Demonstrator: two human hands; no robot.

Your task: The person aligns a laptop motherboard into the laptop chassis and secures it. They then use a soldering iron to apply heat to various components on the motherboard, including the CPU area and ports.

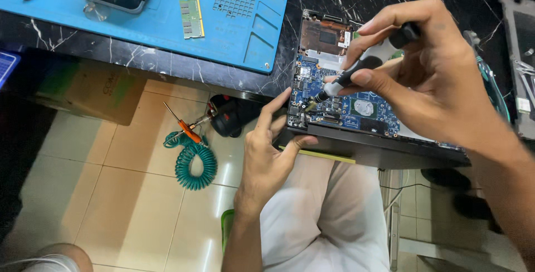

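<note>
Gripping the near left corner of one opened laptop (356, 144), the left hand (267, 155) rises from six o'clock with its fingers (274, 107) curled narrow around the black edge, thumb pressed along the front. One blue circuit board (356, 105) lies exposed inside it, and the right hand (429, 66), reaching in from four o'clock with wrist bent, has its fingers closed on one black-and-white screwdriver (362, 66) whose tip slants toward eight o'clock onto the board. Farther off, at eleven o'clock on the dark tabletop (139, 54), one blue mat (167, 21) carries one green memory stick (191, 18).
</note>
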